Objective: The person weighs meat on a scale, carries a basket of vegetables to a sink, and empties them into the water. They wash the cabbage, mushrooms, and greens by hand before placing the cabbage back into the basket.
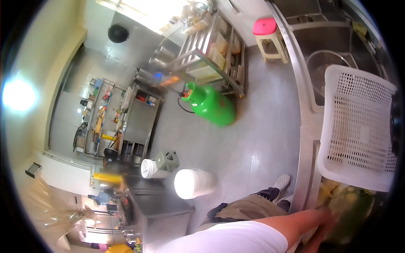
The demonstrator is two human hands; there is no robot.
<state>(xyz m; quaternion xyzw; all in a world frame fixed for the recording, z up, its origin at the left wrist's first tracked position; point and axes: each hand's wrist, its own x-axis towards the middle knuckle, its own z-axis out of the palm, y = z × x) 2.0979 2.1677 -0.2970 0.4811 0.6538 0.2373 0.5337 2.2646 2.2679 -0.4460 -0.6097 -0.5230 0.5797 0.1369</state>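
Observation:
At the lower right edge, my right hand (325, 217) reaches down over the counter, against a heap of leafy greens (352, 211). It is smeared by motion, so its fingers do not show clearly. Below it in the picture, my left hand (321, 234) is close to the right one, dark and partly hidden. What either hand holds cannot be made out. Pale yellowish leaves (331, 189) lie beside the green ones, under the edge of a white perforated plastic basket (358, 130).
A steel sink (314, 40) adjoins the basket. On the grey floor stand a green gas cylinder (213, 105), a white bucket (194, 183), a grey stool (168, 161) and a pink-topped stool (265, 27). A metal rack (202, 63) and a steel cabinet (141, 118) stand beyond.

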